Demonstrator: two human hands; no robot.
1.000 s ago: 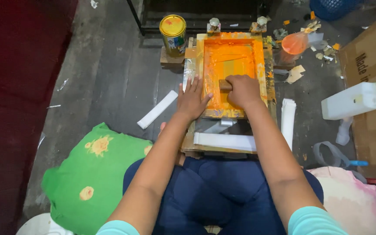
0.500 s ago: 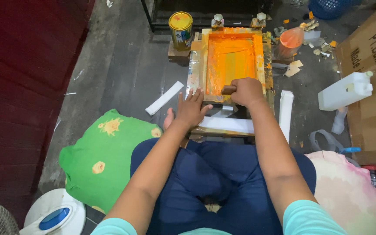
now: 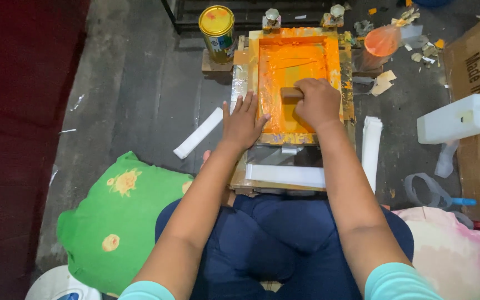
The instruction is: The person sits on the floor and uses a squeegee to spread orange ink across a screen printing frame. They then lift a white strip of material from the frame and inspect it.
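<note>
Closed around a squeegee (image 3: 291, 93), the right hand's (image 3: 319, 103) grip sits in the orange-inked screen frame (image 3: 334, 55) — left hand (image 3: 242, 121) flat, open.

One head-worn view looks steeply down, close over the lap and floor (image 3: 129, 100)

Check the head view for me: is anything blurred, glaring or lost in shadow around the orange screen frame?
Head view: sharp at the centre, right hand and wooden block crisp; left hand clear on the screen frame edge; wet orange ink shows mild sheen, no blown glare; upper left floor dim; frame edges slightly stretched.
</note>
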